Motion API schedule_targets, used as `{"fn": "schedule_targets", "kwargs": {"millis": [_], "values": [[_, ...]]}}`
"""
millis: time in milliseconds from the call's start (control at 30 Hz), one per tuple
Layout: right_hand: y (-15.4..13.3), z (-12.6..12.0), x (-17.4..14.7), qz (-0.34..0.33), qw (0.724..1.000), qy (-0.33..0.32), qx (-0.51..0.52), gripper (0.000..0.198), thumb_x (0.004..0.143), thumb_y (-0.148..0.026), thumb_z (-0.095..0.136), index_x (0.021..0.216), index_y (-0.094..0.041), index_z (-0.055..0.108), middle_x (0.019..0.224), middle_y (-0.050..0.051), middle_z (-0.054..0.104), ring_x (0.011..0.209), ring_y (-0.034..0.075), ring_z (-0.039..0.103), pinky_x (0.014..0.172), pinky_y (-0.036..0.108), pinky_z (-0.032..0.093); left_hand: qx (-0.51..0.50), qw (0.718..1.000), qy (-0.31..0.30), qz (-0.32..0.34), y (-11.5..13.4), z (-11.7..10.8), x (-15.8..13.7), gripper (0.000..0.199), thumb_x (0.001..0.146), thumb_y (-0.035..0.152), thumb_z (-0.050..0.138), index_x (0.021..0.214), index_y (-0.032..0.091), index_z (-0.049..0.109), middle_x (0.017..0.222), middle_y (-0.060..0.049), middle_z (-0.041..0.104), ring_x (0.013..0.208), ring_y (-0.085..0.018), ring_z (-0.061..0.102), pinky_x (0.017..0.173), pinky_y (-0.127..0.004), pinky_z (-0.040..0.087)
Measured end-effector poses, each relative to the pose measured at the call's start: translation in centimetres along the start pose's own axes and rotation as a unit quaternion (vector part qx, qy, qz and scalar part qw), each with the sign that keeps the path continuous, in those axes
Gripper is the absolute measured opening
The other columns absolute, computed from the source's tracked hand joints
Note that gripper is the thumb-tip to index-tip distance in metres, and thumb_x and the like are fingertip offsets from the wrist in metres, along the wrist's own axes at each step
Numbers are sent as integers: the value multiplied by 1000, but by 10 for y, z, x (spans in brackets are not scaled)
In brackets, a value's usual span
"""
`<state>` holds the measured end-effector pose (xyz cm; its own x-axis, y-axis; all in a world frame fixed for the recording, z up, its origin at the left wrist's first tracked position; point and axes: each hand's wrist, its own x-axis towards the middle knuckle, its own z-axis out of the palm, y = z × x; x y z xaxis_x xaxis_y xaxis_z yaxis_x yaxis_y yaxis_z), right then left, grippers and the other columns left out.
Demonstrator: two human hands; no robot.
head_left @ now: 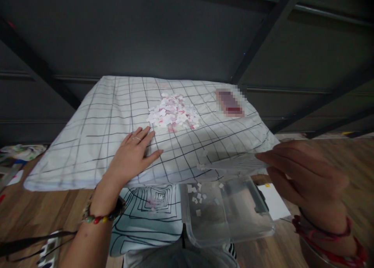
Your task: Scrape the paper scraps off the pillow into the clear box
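My left hand lies flat on a white cloth with dark grid lines, fingers spread. Its fingertips are beside a heap of small white and pinkish paper scraps. Over at the right, my right hand, blurred by motion, pinches a thin pale sheet between thumb and fingers. This sheet is seen nearly edge-on at the cloth's front edge; whether it is paper or plastic I cannot tell. A few scraps are by its far end. Below that edge, a clear plastic box has several paper scraps inside.
A pixelated, phone-shaped thing lies at the cloth's back right. Dark panels rise behind. A pale blue patterned fabric is left of the box. On the wooden floor are a white sheet and a power strip.
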<state>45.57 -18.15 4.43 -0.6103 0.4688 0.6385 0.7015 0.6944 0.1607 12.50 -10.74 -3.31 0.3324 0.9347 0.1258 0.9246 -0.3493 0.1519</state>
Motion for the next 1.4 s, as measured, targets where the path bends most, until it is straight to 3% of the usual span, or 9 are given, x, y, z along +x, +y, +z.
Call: {"fn": "schedule_targets", "kwargs": {"millis": [100, 267, 367, 633, 967, 1133, 1233, 1400], "values": [[1, -3, -4, 9, 1000, -29, -4, 26, 78, -4, 52, 96, -21, 60, 76, 5, 62, 71, 19, 55, 61, 36, 48, 3, 1000, 8, 8, -1, 1, 0, 70, 86, 58, 39, 135, 9, 44, 147, -16, 38, 137, -32, 31, 112, -48, 26], [4, 9, 2, -22, 1000, -3, -19, 28, 77, -5, 53, 98, -22, 60, 71, 4, 63, 65, 19, 55, 57, 34, 48, 5, 1000, 5, 5, -1, 1, 0, 71, 86, 60, 36, 135, 9, 43, 147, -16, 38, 137, -32, 31, 111, -48, 27], [5, 13, 8, 2, 999, -6, -34, 32, 78, -5, 52, 100, -26, 59, 71, 3, 63, 66, 19, 57, 59, 35, 49, 5, 1000, 2, 1, 0, 0, 0, 71, 86, 59, 35, 135, 8, 43, 147, -16, 38, 137, -32, 30, 112, -48, 26], [5, 10, 1, -13, 1000, -14, -12, 28, 76, -3, 54, 98, -20, 59, 72, 6, 62, 66, 20, 55, 59, 36, 48, -4, 1000, -2, 3, 0, -1, 0, 71, 86, 58, 36, 135, 7, 44, 146, -17, 38, 137, -32, 30, 112, -48, 25], [4, 7, 4, -11, 999, -24, -27, 29, 77, -3, 54, 98, -22, 58, 71, 5, 61, 65, 20, 55, 57, 36, 48, 2, 1000, -8, -3, 1, -1, 1, 69, 86, 56, 41, 136, 8, 43, 147, -16, 38, 137, -32, 29, 112, -47, 24], [5, 15, 7, -30, 999, 1, -40, 32, 78, -6, 53, 106, -21, 56, 69, 4, 62, 64, 21, 55, 54, 35, 46, 6, 1000, -10, -9, 3, -2, 0, 66, 86, 53, 43, 136, 9, 43, 147, -15, 37, 138, -31, 29, 113, -46, 24], [4, 17, 9, -9, 999, 5, -47, 36, 78, -7, 52, 110, -23, 55, 71, 4, 63, 67, 21, 56, 57, 36, 47, 10, 1000, -9, -8, 3, -3, 0, 66, 86, 52, 44, 136, 9, 43, 147, -16, 38, 138, -31, 29, 112, -47, 25], [2, 13, 7, -25, 999, -10, -22, 32, 76, -3, 54, 104, -18, 56, 69, 6, 61, 65, 22, 54, 55, 37, 46, 10, 1000, -9, -3, 3, -2, 1, 66, 86, 53, 44, 136, 8, 43, 147, -16, 38, 137, -31, 29, 112, -46, 25]]}}
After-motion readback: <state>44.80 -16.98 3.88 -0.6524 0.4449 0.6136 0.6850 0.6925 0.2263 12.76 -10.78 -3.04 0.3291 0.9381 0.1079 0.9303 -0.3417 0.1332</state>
